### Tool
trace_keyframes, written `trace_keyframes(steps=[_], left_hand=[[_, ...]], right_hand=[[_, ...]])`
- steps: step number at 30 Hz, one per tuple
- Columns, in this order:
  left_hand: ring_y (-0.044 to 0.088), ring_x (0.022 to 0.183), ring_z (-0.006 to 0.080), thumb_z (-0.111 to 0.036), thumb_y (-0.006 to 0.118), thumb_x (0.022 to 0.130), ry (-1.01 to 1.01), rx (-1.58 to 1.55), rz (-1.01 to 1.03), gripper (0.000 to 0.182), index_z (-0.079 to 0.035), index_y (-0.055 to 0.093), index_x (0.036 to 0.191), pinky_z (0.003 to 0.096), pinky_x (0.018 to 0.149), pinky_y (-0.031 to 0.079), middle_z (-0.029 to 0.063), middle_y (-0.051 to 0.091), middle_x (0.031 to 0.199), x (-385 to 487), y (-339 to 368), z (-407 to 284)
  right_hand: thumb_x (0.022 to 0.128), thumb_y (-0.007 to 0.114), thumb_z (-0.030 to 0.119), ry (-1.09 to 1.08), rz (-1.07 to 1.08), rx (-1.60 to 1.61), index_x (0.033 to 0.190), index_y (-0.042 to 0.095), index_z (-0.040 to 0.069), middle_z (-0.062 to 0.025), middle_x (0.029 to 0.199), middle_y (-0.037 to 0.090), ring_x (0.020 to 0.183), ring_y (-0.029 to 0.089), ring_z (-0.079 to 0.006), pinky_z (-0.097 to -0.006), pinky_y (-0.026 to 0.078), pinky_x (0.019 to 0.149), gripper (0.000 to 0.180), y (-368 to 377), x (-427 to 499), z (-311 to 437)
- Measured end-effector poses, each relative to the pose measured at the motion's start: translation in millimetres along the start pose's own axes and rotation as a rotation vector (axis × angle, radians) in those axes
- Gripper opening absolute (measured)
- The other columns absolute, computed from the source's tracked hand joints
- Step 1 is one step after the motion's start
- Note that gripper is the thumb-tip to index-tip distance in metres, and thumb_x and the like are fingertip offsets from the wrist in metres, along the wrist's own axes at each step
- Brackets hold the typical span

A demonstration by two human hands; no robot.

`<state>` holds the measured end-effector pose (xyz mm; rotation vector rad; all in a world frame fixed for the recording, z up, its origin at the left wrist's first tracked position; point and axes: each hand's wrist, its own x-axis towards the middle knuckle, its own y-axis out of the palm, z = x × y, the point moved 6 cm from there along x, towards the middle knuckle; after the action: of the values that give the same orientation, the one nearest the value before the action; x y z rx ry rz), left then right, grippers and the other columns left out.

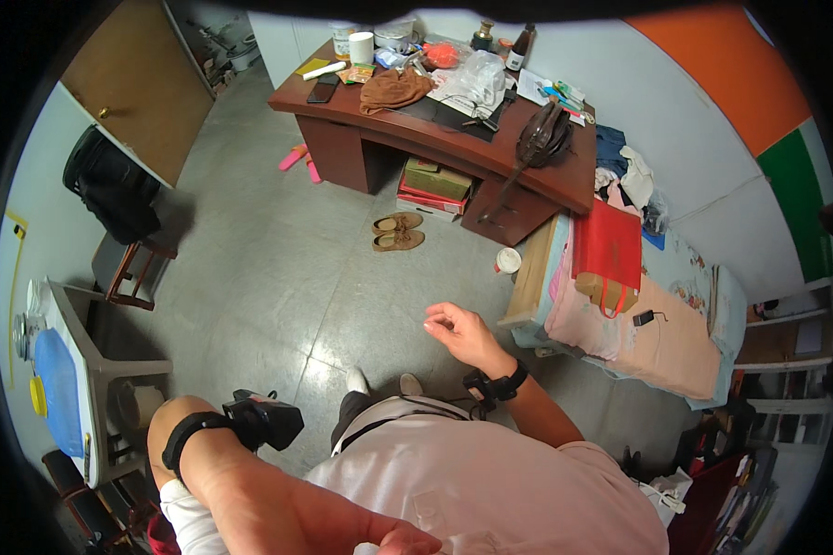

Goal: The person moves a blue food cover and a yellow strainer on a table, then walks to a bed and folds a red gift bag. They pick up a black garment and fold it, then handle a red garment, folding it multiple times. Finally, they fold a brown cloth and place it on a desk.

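Observation:
My left hand [333,513] is large at the bottom edge, raised close to the camera in front of my chest. Its fingertips are partly cut off, so whether it holds anything cannot be made out. A black device is strapped to that wrist. Over the floor, right of the middle, hangs my right hand [458,333], with curled fingers, a small gap beside the thumb and nothing held; a black strap with a device circles its wrist. Beyond it, a pair of brown lace-up shoes [398,232] stands on the floor before a wooden desk [444,139].
The desk bears a brown cloth [396,89], plastic bags and a dark bag [545,132]. At right a bed [666,340] holds a red bag [607,243]. A white tub [507,261] stands near it. At left are a chair [132,277] and a white table [101,416].

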<state>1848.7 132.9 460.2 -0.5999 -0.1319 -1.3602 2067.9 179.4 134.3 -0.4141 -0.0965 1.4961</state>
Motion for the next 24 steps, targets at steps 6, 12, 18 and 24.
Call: trace_keyframes(steps=[6, 12, 18, 24], left_hand=[[0.061, 0.065, 0.0139, -0.024, 0.064, 0.089, -0.048, -0.26, -0.128, 0.029, -0.009, 0.06, 0.064, 0.0523, 0.117, 0.02, 0.0002, 0.06, 0.065, -50.9, -1.7, 17.9], [0.06, 0.056, 0.0146, -0.034, 0.059, 0.094, -0.072, 0.033, 0.066, 0.043, -0.004, 0.05, 0.065, 0.0395, 0.094, 0.046, 0.0003, 0.049, 0.056, -148.6, 5.6, 33.3], [0.061, 0.077, 0.0255, -0.015, 0.077, 0.071, -0.975, -0.475, 0.723, 0.027, -0.001, 0.061, 0.088, 0.0403, 0.079, 0.049, 0.0092, 0.059, 0.077, -302.6, 104.2, 18.5], [0.063, 0.081, 0.0294, -0.021, 0.078, 0.07, -1.26, -0.752, 1.144, 0.032, -0.005, 0.063, 0.093, 0.039, 0.077, 0.048, 0.0114, 0.065, 0.081, -385.4, 137.5, -52.3]], right_hand=[[0.092, 0.065, 0.021, 0.031, -0.102, 0.012, 0.114, 0.059, -0.001, -0.0116, 0.099, 0.069, 0.085, 0.065, -0.016, -0.0292, 0.052, 0.074, 0.032, -10.0, 27.2, 0.0], [0.093, 0.064, 0.019, 0.025, -0.271, -0.021, 0.114, 0.059, -0.003, -0.0117, 0.099, 0.069, 0.086, 0.064, -0.0143, -0.0278, 0.051, 0.074, 0.03, -33.3, 64.8, 7.6], [0.091, 0.066, 0.022, 0.141, -0.449, 0.009, 0.113, 0.059, -0.002, -0.0129, 0.096, 0.069, 0.086, 0.065, -0.0182, -0.0314, 0.052, 0.075, 0.033, -58.7, 89.1, -25.3], [0.088, 0.068, 0.022, 0.092, -0.612, -0.05, 0.105, 0.06, -0.002, -0.0119, 0.087, 0.068, 0.081, 0.065, -0.0191, -0.0317, 0.051, 0.073, 0.03, -134.0, 113.8, -71.9]])
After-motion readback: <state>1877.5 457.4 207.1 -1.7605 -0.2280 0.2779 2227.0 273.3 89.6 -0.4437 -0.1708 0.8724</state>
